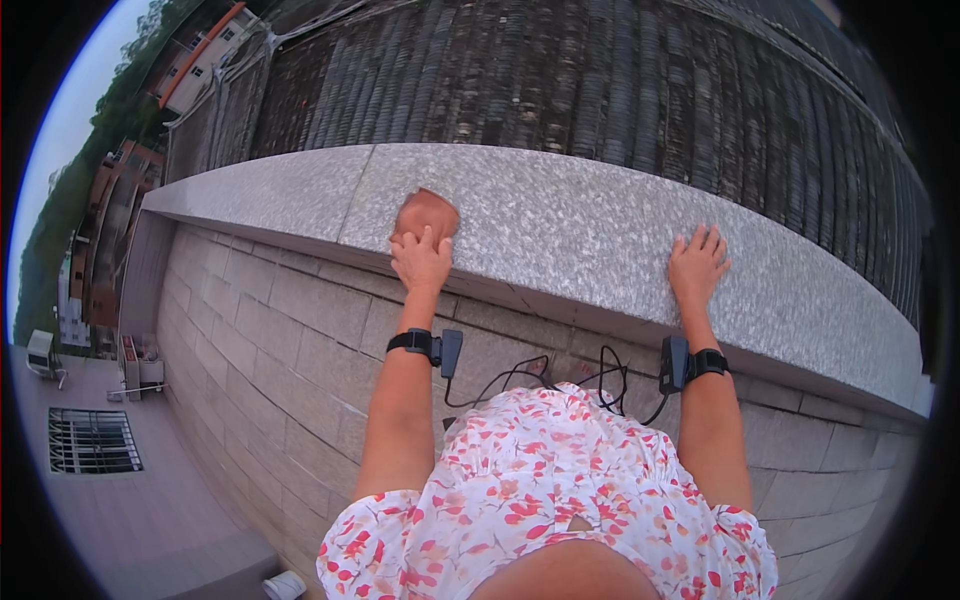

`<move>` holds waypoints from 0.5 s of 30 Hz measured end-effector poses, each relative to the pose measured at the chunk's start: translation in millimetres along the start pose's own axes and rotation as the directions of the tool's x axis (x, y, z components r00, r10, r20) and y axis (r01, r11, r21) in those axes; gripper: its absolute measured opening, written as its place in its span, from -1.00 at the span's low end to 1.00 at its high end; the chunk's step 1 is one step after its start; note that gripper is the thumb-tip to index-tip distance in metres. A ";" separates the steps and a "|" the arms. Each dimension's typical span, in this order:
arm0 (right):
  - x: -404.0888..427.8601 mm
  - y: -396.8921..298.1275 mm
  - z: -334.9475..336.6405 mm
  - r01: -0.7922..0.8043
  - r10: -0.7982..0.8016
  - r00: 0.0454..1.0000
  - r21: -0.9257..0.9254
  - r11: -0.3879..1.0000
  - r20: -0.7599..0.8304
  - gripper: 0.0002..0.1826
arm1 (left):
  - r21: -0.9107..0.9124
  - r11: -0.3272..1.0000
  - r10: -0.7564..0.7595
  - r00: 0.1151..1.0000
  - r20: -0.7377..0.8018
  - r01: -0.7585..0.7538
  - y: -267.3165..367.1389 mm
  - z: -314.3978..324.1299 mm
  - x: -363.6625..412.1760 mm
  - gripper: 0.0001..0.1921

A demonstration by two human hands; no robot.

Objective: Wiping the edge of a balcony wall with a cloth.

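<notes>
My left hand (pixel 421 259) rests at the near edge of a grey granite parapet top (pixel 562 217), its fingers spread over the lower part of a reddish-brown flat piece (pixel 426 214), perhaps a cloth or leather. Whether the fingers grip it or only press on it cannot be told. Farther right, my right hand (pixel 697 266) lies palm down on the bare stone with its fingers apart, holding nothing. Both wrists carry black straps with small dark box-shaped devices, and black cables hang from these in front of the floral shirt.
Beyond the parapet spreads a dark tiled roof (pixel 525 75). Stone floor tiles (pixel 285 330) lie below on the near side. At the left are a wall with a barred window (pixel 94 441), an outdoor unit (pixel 41 352), and a white bucket (pixel 284 585) near the lower edge.
</notes>
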State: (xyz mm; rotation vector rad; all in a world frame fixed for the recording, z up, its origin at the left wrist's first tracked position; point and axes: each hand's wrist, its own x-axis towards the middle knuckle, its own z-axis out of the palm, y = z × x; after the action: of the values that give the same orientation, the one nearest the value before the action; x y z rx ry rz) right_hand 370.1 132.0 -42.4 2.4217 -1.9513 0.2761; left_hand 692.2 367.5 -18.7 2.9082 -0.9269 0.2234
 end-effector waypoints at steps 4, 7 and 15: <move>-0.4 1.4 1.8 -0.010 0.010 1.000 -0.008 1.000 0.004 -0.44 | -0.055 0.979 0.190 0.977 -0.094 -0.196 34.3 -1.2 -25.8 -0.53; -1.4 -1.1 -0.2 -0.015 0.016 1.000 -0.020 1.000 0.016 -0.44 | -0.147 0.904 0.375 0.910 -0.177 -0.402 65.1 -4.0 -49.8 -0.55; -3.8 0.5 -0.9 0.021 -0.022 1.000 -0.065 0.998 -0.008 -0.44 | -0.246 0.757 0.584 0.796 -0.159 -0.605 123.1 -18.5 -88.9 -0.52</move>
State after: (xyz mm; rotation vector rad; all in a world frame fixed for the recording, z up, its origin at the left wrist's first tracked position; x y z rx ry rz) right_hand 368.7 135.7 -42.1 2.3960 -1.8986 0.2187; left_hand 547.0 320.1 -11.0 2.2398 -1.6942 0.2062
